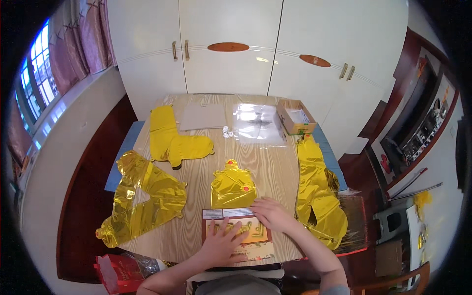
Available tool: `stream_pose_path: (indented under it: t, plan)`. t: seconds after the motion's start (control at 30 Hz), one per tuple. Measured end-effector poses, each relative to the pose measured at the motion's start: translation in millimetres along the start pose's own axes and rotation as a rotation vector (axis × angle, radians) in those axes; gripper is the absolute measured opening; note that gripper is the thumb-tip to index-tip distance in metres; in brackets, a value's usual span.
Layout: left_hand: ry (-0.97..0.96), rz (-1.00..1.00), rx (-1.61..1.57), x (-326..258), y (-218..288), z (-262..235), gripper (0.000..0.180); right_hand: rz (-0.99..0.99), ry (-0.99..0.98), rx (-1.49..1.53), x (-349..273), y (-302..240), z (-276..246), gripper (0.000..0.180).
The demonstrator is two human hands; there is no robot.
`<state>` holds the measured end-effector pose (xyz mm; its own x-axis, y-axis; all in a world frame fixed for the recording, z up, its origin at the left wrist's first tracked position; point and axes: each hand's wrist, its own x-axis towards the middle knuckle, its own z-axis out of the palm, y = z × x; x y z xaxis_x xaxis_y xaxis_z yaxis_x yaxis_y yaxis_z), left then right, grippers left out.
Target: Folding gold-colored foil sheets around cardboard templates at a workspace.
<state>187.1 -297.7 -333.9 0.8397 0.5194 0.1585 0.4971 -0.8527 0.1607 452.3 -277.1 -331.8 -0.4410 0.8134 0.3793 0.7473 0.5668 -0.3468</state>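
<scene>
My left hand (223, 245) lies with fingers spread on a printed packet (255, 235) with a brown-red border and gold lettering, at the table's near edge. My right hand (271, 214) rests with fingers stretched out across the packet's upper right corner. Neither hand grips anything. Just beyond the packet lies a flat gold foil balloon (232, 186), its lower end meeting the packet's top edge. To the right is another uninflated gold balloon (314, 187). On the left are a triangular gold balloon (160, 201) and an L-shaped one (164, 130).
At the table's (196, 196) far side lie a grey-beige board (202, 117), a see-through plastic bag (258, 125), small white rolls (226, 132) and an open cardboard box (296, 117). A red bag (120, 273) stands below left. White cabinets (231, 69) rise behind.
</scene>
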Motion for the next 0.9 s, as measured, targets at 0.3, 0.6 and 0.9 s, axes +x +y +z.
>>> stream_pose_path:
  t: [0.3,0.6,0.9]
  plan:
    - [0.011,-0.008,-0.032,-1,-1,1,0.077,0.029,0.023,-0.141,14,20,12,0.028]
    - [-0.046,-0.022,-0.029,3,0,-4,0.077,0.073,0.011,-0.101,24,33,15,0.026]
    - [-0.107,-0.04,0.008,18,-9,-8,0.081,0.123,-0.023,0.005,39,39,9,0.018]
